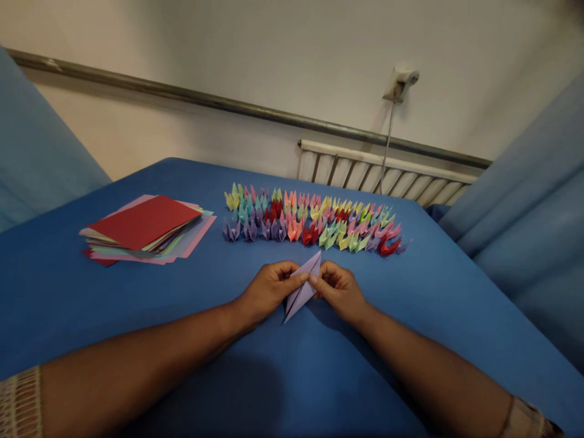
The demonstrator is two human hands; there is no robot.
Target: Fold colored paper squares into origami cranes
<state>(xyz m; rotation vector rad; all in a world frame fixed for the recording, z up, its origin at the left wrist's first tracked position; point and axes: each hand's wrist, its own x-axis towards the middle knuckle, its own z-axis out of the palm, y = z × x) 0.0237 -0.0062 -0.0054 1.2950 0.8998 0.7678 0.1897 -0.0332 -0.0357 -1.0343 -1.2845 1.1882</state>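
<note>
Between both hands is a folded lilac origami paper (302,295), a long diamond tilted with its upper point leaning right. My left hand (272,287) pinches its left edge, thumb lying across the front. From the right side my right hand (340,288) pinches it too, its thumb tip close to the left thumb near the middle crease. The fingers behind the paper are partly hidden. Just beyond the hands stand rows of folded paper cranes (294,228) in red, pink, purple, yellow, green and blue.
A loose stack of coloured paper sheets (141,222), red on top, lies at the left on the blue-covered table (219,377). Behind the table are a radiator (365,165), a metal rail (228,104) and a wall socket with a plug and cord (399,85). Blue curtains (538,213) hang at both sides.
</note>
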